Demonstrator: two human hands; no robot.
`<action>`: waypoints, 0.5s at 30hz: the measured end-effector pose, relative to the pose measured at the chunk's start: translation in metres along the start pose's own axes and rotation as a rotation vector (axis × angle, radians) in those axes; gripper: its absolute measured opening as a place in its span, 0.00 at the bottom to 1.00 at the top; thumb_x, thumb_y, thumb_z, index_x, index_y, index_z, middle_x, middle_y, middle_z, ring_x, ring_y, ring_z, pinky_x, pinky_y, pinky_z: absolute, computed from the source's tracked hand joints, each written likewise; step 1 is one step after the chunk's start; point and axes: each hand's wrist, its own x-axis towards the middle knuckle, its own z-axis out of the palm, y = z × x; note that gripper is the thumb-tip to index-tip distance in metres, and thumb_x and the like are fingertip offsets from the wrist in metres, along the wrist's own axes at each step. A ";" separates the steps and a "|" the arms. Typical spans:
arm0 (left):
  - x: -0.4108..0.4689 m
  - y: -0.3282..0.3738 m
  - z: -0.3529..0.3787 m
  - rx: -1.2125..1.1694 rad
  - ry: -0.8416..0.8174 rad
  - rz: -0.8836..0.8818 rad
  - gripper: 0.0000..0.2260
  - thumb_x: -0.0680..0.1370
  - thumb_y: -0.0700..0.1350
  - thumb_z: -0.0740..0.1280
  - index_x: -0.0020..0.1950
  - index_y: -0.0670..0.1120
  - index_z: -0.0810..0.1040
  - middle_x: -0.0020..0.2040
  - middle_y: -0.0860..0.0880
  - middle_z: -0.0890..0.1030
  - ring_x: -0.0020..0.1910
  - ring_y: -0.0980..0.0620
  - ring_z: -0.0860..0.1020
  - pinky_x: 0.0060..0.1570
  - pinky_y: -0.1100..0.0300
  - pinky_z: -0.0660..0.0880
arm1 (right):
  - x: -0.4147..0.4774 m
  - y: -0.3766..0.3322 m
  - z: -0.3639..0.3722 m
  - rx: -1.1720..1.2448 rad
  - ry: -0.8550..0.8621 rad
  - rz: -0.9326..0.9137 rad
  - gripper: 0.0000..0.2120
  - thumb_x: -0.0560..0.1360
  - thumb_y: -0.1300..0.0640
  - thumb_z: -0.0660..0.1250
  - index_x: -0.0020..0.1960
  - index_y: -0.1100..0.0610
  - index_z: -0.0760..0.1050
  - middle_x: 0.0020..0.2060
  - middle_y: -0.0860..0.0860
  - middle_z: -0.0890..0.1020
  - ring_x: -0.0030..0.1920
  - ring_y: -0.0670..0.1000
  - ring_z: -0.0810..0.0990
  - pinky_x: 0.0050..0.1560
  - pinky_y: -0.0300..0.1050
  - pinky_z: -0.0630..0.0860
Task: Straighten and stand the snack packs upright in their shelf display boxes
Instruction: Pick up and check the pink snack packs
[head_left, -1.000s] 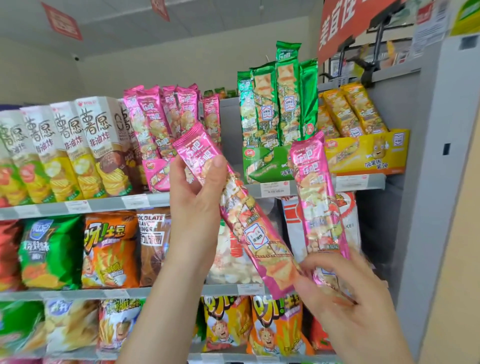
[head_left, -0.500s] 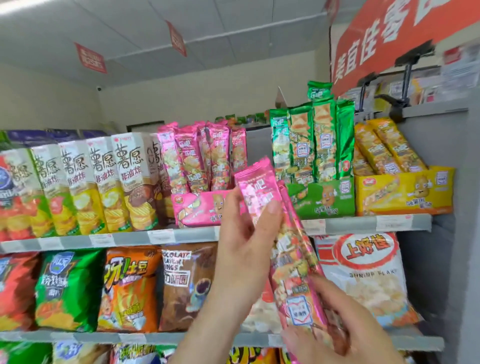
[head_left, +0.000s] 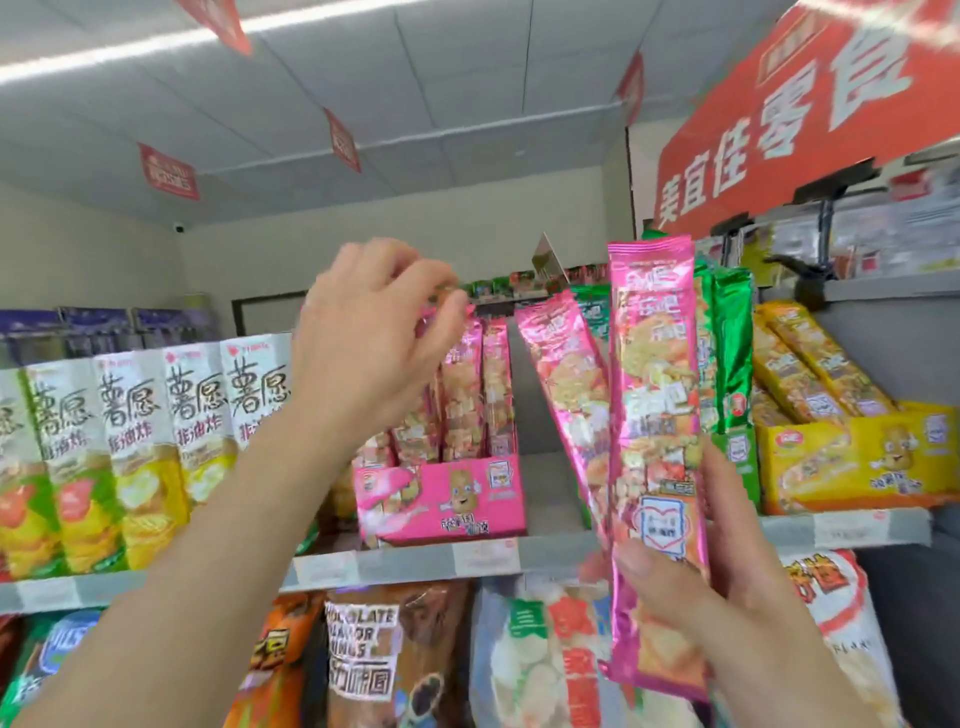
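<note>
My right hand (head_left: 691, 587) grips two long pink snack packs (head_left: 652, 395) by their lower part, in front of the shelf; one stands upright, the one behind leans left. My left hand (head_left: 369, 343) is raised at the tops of the pink packs (head_left: 475, 395) that stand in the pink display box (head_left: 452, 499), its fingertips curled onto their top edges. Whether it pinches one I cannot tell. The right side of that box shows a gap. A green display box (head_left: 735, 457) with green packs (head_left: 730, 353) is partly hidden behind the held packs.
A yellow display box (head_left: 852, 462) holds leaning yellow packs at the right. White crisp cartons (head_left: 197, 415) line the shelf at the left. The grey shelf edge (head_left: 415, 558) carries price tags. Bagged snacks fill the shelf below. A red sign hangs overhead.
My left hand let go of the pink pack and rose to the packs in the pink box. My right hand now holds both loose pink packs, lifted higher. The camera tilted up.
</note>
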 end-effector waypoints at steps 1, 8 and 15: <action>0.005 -0.008 0.009 0.034 -0.115 0.008 0.16 0.81 0.54 0.59 0.58 0.46 0.80 0.53 0.44 0.78 0.55 0.41 0.74 0.53 0.48 0.72 | 0.005 -0.001 0.002 0.020 0.003 0.021 0.45 0.55 0.39 0.81 0.68 0.31 0.65 0.56 0.45 0.83 0.53 0.51 0.84 0.45 0.36 0.80; 0.028 -0.037 0.062 0.241 -0.485 0.136 0.27 0.78 0.64 0.45 0.70 0.52 0.66 0.62 0.48 0.76 0.62 0.45 0.72 0.62 0.47 0.66 | 0.037 0.006 0.017 -0.308 0.073 -0.029 0.37 0.64 0.40 0.77 0.64 0.23 0.61 0.55 0.29 0.79 0.54 0.36 0.80 0.51 0.32 0.77; 0.072 -0.011 0.055 0.209 -0.424 0.283 0.20 0.78 0.55 0.52 0.63 0.48 0.75 0.58 0.45 0.80 0.58 0.41 0.76 0.56 0.46 0.74 | 0.036 0.032 0.024 -0.633 0.213 0.103 0.45 0.60 0.39 0.73 0.71 0.32 0.54 0.60 0.34 0.73 0.53 0.37 0.77 0.54 0.37 0.76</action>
